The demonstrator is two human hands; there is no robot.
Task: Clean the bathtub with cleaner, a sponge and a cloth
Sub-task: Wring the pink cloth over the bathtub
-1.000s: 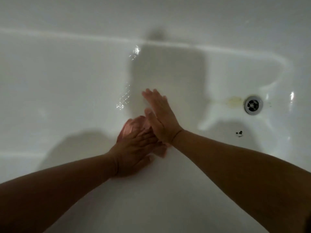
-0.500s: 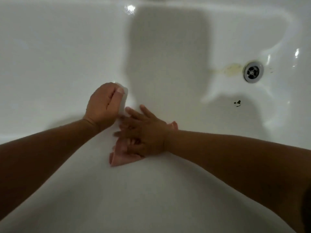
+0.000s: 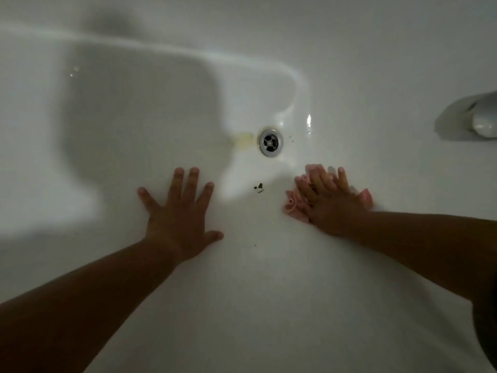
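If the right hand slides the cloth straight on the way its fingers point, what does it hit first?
Probably nothing on the floor: the right hand with the cloth aims just right of the drain, so the tub's curved end wall comes first. Depth is unclear.

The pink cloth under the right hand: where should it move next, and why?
Probably a short wipe to the left: the right hand presses the cloth flat on the tub, and dark specks lie close beside it, near the drain, not yet wiped.
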